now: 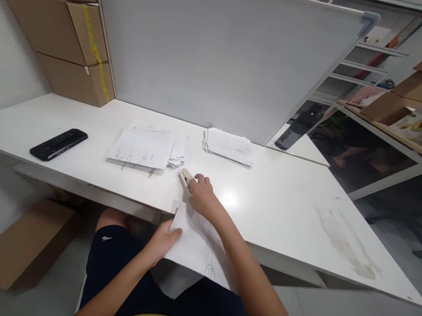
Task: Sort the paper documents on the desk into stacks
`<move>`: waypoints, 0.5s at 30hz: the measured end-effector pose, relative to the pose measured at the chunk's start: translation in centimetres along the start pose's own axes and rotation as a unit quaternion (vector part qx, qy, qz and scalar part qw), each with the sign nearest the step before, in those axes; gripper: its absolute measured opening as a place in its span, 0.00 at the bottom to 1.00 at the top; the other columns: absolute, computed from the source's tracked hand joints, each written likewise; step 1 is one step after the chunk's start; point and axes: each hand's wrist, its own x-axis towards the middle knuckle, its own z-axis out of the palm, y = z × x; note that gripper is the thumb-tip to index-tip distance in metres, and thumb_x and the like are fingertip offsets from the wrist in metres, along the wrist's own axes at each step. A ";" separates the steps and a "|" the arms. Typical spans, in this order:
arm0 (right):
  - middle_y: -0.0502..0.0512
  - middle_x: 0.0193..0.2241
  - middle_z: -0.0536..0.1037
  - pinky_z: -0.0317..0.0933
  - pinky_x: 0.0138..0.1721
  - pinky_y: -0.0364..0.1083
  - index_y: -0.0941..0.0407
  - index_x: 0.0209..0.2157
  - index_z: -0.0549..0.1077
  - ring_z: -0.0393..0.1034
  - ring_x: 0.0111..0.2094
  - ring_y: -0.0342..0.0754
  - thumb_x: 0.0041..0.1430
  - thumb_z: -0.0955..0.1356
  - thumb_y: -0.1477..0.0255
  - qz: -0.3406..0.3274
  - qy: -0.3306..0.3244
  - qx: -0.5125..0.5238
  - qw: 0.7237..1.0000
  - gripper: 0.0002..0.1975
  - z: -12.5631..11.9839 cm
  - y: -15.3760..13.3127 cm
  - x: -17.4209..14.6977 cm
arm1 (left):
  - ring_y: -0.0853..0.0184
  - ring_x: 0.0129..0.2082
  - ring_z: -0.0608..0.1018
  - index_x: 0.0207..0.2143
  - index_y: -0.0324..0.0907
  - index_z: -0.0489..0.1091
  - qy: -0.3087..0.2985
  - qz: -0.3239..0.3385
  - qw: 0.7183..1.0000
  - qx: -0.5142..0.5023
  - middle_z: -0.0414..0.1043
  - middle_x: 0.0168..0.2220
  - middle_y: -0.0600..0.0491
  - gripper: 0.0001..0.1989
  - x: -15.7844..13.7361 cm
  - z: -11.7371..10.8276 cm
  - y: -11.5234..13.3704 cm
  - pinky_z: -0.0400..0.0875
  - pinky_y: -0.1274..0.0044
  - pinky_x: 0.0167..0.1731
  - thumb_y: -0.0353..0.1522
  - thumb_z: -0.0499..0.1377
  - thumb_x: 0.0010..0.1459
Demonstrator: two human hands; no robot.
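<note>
My left hand (162, 242) pinches the left edge of a white paper sheet (195, 245), thumb on top. The sheet lies over my lap at the table's front edge and bears a round stamp mark near its lower side. Above the sheet's top edge, my right hand (200, 191) is closed around a small cream-coloured stapler (185, 178) at the tabletop. My right forearm covers part of the sheet. Just beyond the stapler, to the left, is a spread pile of printed papers (141, 148). A neater stack of papers (229, 146) lies farther back.
A black phone (59, 144) lies on the white table (283, 209) at the left. Cardboard boxes (67, 67) are stacked at the back left, beside a leaning whiteboard (213, 55). A dark bottle-like object (300, 127) stands at the back right. Another box (22, 244) sits on the floor.
</note>
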 end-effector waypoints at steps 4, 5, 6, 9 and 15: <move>0.68 0.54 0.66 0.61 0.47 0.53 0.61 0.47 0.72 0.61 0.50 0.60 0.55 0.64 0.83 -0.015 -0.004 0.024 1.000 0.18 -0.8 0.1 0.0 | 0.57 0.36 0.80 0.44 0.35 0.75 0.016 -0.014 0.999 -0.024 0.80 0.36 0.46 0.23 -0.3 0.0 -0.1 0.71 0.72 0.38 0.40 0.64 0.49; 0.67 0.54 0.66 0.61 0.47 0.52 0.60 0.47 0.73 0.62 0.50 0.59 0.55 0.64 0.84 -0.020 -0.001 0.032 0.999 0.18 -0.8 0.0 -0.1 | 0.57 0.36 0.80 0.44 0.35 0.75 0.021 -0.015 0.999 -0.028 0.80 0.35 0.46 0.22 -0.4 0.1 -0.1 0.71 0.72 0.37 0.39 0.64 0.48; 0.66 0.55 0.66 0.62 0.47 0.52 0.60 0.46 0.74 0.63 0.50 0.58 0.56 0.63 0.84 -0.026 0.002 0.044 0.999 0.18 -0.8 0.0 -0.3 | 0.57 0.36 0.79 0.43 0.35 0.75 0.026 -0.013 0.999 -0.032 0.80 0.35 0.46 0.21 -0.4 0.2 -0.1 0.71 0.73 0.37 0.39 0.64 0.48; 0.65 0.56 0.64 0.64 0.45 0.49 0.59 0.48 0.74 0.68 0.47 0.53 0.58 0.60 0.86 -0.055 0.011 0.105 0.993 0.20 -0.4 0.0 -0.7 | 0.57 0.37 0.79 0.41 0.36 0.75 0.043 -0.009 0.998 -0.046 0.80 0.35 0.47 0.19 -0.6 0.3 0.3 0.70 0.74 0.37 0.37 0.65 0.48; 0.65 0.61 0.61 0.67 0.42 0.48 0.58 0.52 0.72 0.73 0.41 0.47 0.63 0.59 0.82 -0.062 0.032 0.243 0.967 0.19 0.5 0.5 -2.2 | 0.59 0.35 0.80 0.41 0.35 0.74 0.047 -0.082 0.985 -0.144 0.80 0.33 0.47 0.17 -0.8 0.4 1.6 0.70 0.77 0.33 0.34 0.67 0.48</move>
